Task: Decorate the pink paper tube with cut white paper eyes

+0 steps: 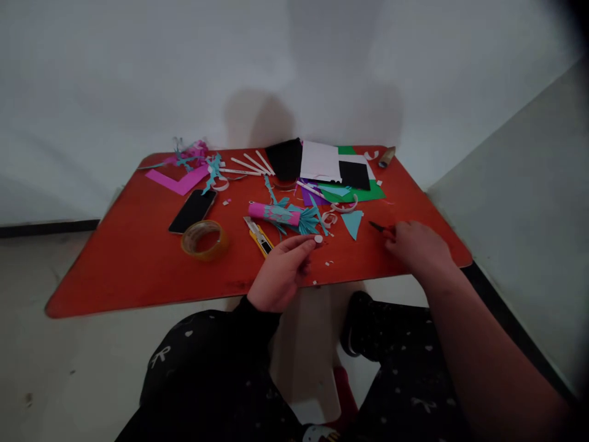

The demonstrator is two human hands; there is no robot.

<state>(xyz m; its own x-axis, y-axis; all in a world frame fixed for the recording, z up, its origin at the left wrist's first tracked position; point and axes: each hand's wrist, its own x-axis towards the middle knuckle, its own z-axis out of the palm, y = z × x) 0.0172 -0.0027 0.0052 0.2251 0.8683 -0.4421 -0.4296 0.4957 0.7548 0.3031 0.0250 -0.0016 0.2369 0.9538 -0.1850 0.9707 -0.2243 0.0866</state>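
Between the thumb and forefinger of my left hand [283, 270] is a small white paper circle [318, 239], held just above the front of the red table. My right hand [421, 248] rests over the table's right side, closed around a pair of scissors [377, 226]; their dark tips point left and the handles are mostly covered. Beyond my left hand lies a pink paper tube [262, 212] with teal scales and a fringed teal tail. A yellow utility knife [258, 236] lies just left of that hand. A teal paper triangle [352, 223] sits between both hands.
A roll of tape [205, 240] and a black phone [192, 210] lie on the table's left part. Several white sticks [252, 164], coloured paper sheets [321, 161] and a cardboard tube [387, 157] are along the back. Paper scraps [186, 178] are scattered about. A wall stands behind.
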